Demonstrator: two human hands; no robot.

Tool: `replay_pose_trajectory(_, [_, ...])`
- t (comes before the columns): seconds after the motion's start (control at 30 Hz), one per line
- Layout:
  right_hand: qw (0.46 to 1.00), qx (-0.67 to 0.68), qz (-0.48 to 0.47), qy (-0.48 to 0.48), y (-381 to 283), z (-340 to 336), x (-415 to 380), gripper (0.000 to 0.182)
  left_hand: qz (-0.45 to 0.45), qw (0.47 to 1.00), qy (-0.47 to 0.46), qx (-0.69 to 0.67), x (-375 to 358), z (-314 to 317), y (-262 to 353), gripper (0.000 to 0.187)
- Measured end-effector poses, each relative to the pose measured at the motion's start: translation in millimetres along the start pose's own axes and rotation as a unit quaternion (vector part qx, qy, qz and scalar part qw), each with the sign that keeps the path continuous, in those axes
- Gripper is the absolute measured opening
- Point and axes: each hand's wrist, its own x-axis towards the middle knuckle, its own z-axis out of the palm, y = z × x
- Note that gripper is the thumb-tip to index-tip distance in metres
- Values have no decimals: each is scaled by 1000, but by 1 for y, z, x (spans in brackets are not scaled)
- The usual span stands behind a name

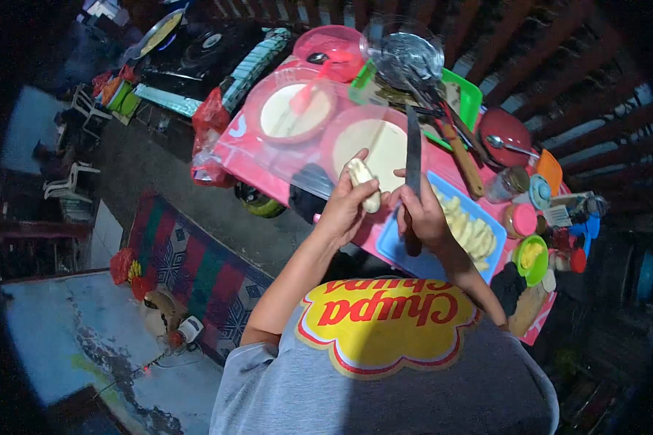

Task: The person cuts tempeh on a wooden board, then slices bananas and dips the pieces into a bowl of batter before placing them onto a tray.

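My left hand (346, 208) is closed around a peeled banana (365, 187), its pale end showing above the fingers. My right hand (424, 216) grips a knife (413, 148) with its broad dark blade pointing up and away from me. Under and beside my right hand lies a blue tray (393, 244) holding several pale peeled banana pieces (471, 233). Just beyond both hands stands a pink bowl (331, 148) of cream-coloured batter (384, 148). A second pink bowl (254, 109) to its left holds similar batter and a pink ladle-like utensil (306, 94).
At the back are a pink basin (341, 43), a clear container (406, 58) and a green tray (468, 101) with utensils. Jars (519, 220) and a green bowl (534, 261) crowd the right side. A stove (196, 54) with a pan (159, 35) stands far left.
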Motion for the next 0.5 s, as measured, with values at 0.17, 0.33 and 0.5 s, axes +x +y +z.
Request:
replay_pose_trajectory(0.17, [969,-242,-50,-29,6,52,30,28,12,990,98,-99,28,-56,50,36])
replay_pose_trajectory(0.33, [863,-460,-208,1,22,91,50,33,-20,983,116,-139,49,-79,88,30])
replay_pose_trajectory(0.5, [878,-479,8,3,5,108,56,36,30,966,185,-177,77,-89,93,28])
